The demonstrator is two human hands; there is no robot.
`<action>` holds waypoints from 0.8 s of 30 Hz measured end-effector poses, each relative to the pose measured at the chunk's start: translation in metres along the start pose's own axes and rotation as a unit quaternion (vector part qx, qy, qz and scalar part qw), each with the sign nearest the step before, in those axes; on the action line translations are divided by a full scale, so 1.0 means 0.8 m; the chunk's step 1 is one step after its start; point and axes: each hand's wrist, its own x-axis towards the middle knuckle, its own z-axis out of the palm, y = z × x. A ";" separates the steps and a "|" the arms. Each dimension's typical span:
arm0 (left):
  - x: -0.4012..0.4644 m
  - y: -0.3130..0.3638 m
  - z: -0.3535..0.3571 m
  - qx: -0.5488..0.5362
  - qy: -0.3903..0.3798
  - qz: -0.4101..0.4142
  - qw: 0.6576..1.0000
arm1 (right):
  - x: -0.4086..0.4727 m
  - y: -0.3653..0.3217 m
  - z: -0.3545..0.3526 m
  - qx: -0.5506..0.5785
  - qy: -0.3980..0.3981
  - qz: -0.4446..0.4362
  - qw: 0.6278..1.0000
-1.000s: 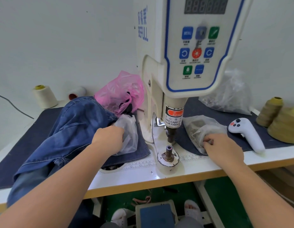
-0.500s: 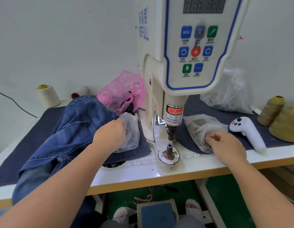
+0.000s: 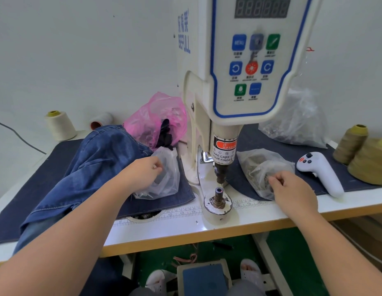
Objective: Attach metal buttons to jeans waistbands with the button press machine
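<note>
Both of my hands have lifted a little out of the bags since a moment ago. At far left a cream thread cone [image 3: 60,125] stands by the wall. Blue denim jeans [image 3: 94,165] lie heaped on the dark cloth on the white counter [image 3: 164,228]. My left hand [image 3: 144,175] is at the mouth of a small clear plastic bag [image 3: 167,178], fingertips pinched together; what they grip I cannot tell. The white button press machine [image 3: 239,82] stands in the middle, its lower die post [image 3: 218,196] bare. My right hand [image 3: 292,189] pinches at a clear bag of metal buttons [image 3: 257,167]. A white handheld controller [image 3: 320,170] lies just beyond.
</note>
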 end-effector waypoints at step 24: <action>-0.009 0.015 0.010 0.341 0.035 -0.015 0.939 | -0.007 -0.002 0.006 -0.035 0.027 -0.021 0.999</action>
